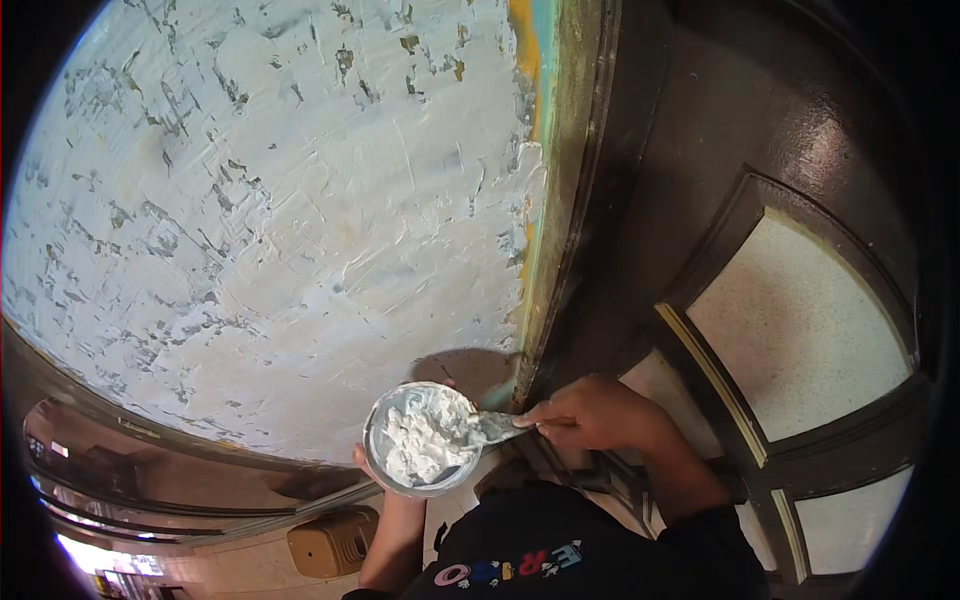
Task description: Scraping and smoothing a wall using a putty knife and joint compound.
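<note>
My left hand point(361, 459) grips a round tub point(370, 431) from below and the side, most of its fingers hidden behind it. Lumpy white putty point(420, 442) fills much of the tub. From the right, my right hand point(577, 414) holds a putty knife point(501, 426) by its handle. The knife's blade is smeared with white and its tip lies in the putty at the tub's right rim. In front of me rises a wall point(315, 247) coated unevenly in white filler, with rough streaks and small dark patches showing through.
A worn wooden frame point(559, 202) edges the wall on the right, beside a dark brown panelled door point(720, 127) with pale panels. Behind me, on the tiled floor point(247, 562), stands a brown plastic stool point(334, 541). A dark wooden ledge point(165, 435) borders the wall's lower left.
</note>
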A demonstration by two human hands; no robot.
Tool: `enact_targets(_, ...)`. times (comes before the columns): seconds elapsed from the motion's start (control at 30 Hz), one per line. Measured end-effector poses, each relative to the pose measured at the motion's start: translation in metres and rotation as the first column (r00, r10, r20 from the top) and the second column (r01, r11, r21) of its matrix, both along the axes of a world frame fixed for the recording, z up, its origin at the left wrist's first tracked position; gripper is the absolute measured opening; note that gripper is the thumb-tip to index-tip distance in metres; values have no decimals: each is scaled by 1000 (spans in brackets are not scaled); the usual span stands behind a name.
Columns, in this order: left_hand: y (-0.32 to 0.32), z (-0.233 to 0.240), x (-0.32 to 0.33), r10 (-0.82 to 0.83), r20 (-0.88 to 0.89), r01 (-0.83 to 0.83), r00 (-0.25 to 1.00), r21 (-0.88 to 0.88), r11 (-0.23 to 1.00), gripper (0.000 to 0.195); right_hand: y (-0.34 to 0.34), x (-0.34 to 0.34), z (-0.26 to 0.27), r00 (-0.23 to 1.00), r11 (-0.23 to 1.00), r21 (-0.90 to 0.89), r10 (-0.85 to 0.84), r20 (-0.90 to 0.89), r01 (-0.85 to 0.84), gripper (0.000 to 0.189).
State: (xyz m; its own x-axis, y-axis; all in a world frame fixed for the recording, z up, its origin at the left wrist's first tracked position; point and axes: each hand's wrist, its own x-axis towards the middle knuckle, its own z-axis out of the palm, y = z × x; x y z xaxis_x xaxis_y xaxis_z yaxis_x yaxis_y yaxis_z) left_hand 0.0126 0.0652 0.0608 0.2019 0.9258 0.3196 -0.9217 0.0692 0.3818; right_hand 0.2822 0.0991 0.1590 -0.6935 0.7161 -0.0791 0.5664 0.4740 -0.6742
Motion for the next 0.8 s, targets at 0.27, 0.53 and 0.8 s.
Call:
enact_targets(0.27,-5,-17,-6,40,-141,-40,989,6,999,108,7,-13,12,996,954,299,8,86,-33,30)
enact_targets(0.53,-10,-63,-30,-7,-211,-9,977,-75,997,108,2,-17,10,956,872,478,-44,289,-105,36)
enact_targets(0.8,-15,-136,-46,-158,-170,97,973,-320,943,95,-2,-21,-7,997,934,351,42,64,-62,41)
